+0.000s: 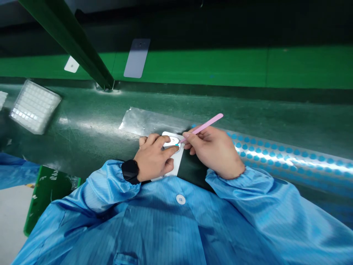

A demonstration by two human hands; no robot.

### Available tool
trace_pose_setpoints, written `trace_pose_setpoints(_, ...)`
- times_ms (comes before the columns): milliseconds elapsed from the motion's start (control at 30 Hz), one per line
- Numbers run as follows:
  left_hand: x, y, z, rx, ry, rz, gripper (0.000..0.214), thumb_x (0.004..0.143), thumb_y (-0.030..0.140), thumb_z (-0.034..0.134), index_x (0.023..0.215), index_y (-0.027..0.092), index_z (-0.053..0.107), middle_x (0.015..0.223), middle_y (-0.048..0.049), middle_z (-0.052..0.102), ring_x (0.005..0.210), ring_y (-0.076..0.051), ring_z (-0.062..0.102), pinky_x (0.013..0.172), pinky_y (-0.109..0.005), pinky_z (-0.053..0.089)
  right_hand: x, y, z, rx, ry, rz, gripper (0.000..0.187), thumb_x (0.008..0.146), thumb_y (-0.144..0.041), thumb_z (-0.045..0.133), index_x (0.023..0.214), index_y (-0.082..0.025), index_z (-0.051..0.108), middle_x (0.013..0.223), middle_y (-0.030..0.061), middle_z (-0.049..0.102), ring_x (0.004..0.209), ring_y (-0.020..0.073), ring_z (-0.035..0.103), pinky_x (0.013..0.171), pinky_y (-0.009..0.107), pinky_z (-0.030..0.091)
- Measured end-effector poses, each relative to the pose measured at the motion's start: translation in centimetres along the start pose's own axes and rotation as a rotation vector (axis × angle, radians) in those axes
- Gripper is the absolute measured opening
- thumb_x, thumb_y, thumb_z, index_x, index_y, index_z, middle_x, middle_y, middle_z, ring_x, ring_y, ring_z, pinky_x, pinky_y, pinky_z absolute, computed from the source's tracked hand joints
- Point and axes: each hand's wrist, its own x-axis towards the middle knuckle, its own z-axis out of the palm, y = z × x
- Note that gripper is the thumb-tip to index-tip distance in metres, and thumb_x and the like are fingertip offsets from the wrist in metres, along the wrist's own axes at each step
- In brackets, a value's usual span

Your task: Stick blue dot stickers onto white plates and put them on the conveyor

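A white phone-shaped back panel (178,162) with a raised camera area lies on the green bench close to my body. My left hand (154,154) rests over its left side, fingers apart and fingertips on the panel around the camera area. In my right hand (216,151) are pink tweezers (208,123), pinched between thumb and fingers. The tweezers' tip points down-left to a small blue spot (177,144) on the camera area, beside my left fingertips. Part of the panel is hidden under my left hand.
A clear strip with rows of blue dots (278,151) runs to the right, its bare end (149,119) lying behind my hands. At left stands a clear tray of small white pieces (35,106). Beyond, a green belt (206,68) carries panels (137,59), near a slanted green post (74,40).
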Motion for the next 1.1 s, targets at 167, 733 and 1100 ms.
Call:
trace_pose_setpoints(167,0.1,0.2,-0.1,0.025,-0.02,-0.01,0.035,0.081,0.034,0.057,0.115,0.029,0.065,0.115,-0.0077,0.058,0.102,-0.029,0.042,0.071,-0.039,0.031,-0.1,-0.1,0.0,0.035,0.011,0.039,0.015,0.081,-0.03,0.063,0.072,-0.018,0.062,0.058,0.0023,0.066,0.045,0.0149,0.057,0.047,0.028,0.046)
trace_pose_setpoints(733,0.1,0.4,-0.2,0.072,-0.018,-0.039,0.038,0.078,0.032,0.058,0.116,0.027,0.065,0.116,-0.0091,0.058,0.103,-0.03,0.044,0.074,-0.042,0.034,-0.2,1.3,-0.3,0.268,0.018,-0.043,0.032,0.076,-0.048,0.071,0.078,-0.018,0.062,0.059,0.0021,0.066,0.045,0.0133,0.057,0.045,0.027,0.049)
trace_pose_setpoints(1100,0.1,0.8,-0.1,0.131,-0.03,-0.047,0.041,0.076,0.033,0.059,0.117,0.029,0.063,0.119,-0.0082,0.057,0.103,-0.031,0.043,0.073,-0.041,0.033,-0.2,1.3,-0.3,0.28,0.006,-0.046,0.032,0.076,-0.047,0.071,0.08,-0.017,0.063,0.059,0.0015,0.065,0.045,0.0129,0.057,0.045,0.026,0.048)
